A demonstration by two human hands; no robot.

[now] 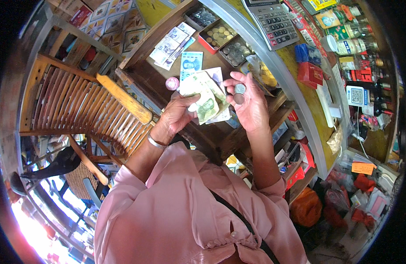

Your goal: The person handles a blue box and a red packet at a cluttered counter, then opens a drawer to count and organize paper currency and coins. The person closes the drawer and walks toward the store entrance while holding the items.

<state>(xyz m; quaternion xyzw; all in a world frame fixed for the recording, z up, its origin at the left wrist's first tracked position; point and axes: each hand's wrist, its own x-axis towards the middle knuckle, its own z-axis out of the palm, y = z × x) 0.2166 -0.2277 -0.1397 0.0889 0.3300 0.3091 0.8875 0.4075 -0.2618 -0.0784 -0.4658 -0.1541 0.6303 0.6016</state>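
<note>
Over an open wooden drawer, my left hand (180, 114) grips several green banknotes (206, 99), its thumb on top. My right hand (251, 102) is turned palm up beside them, with two coins (239, 89) lying on its fingers. In the drawer (208, 140), blue banknotes (191, 62) lie behind the green ones, and more notes (171, 44) are piled at the back left. Coins fill a dark tray (201, 16), a red-sided tin (208, 45) and another tray (236, 51). A round pink object (172, 83) rests left of the blue notes.
A calculator (274, 24) lies on the counter (289, 62) beyond the drawer, near a red box (310, 74). Bottles (351, 46) and a card with a printed code (356, 95) stand at the right. A slatted wooden chair (90, 109) is at the left. Bags (335, 198) lie lower right.
</note>
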